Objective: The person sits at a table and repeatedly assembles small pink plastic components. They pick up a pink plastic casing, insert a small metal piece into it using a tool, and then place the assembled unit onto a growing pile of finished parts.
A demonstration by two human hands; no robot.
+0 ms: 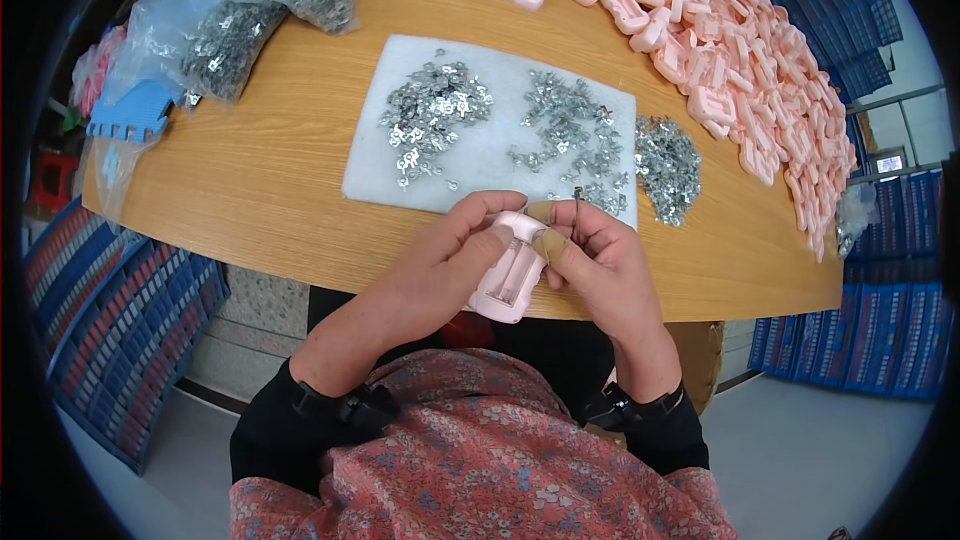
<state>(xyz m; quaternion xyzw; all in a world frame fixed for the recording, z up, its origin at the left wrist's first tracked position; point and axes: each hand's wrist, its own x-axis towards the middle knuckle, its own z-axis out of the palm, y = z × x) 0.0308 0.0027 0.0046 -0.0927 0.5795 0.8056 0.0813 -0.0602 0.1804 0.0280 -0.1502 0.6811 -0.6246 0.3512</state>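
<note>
Nearside of the white sheet (505,162), we observe left hand (458,248) and right hand (606,262) clamped on pink casing (511,270), thumbs uppermost.

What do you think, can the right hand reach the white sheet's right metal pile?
Probably yes: the metal pile lies uncovered just beyond the right hand, which holds a pink casing.

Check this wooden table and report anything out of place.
One heap of small silvery metal pieces lies directly on the brown wooden table, just past the right edge of the white rectangular foam sheet; similar heaps lie on it. That may be deliberate.
</note>
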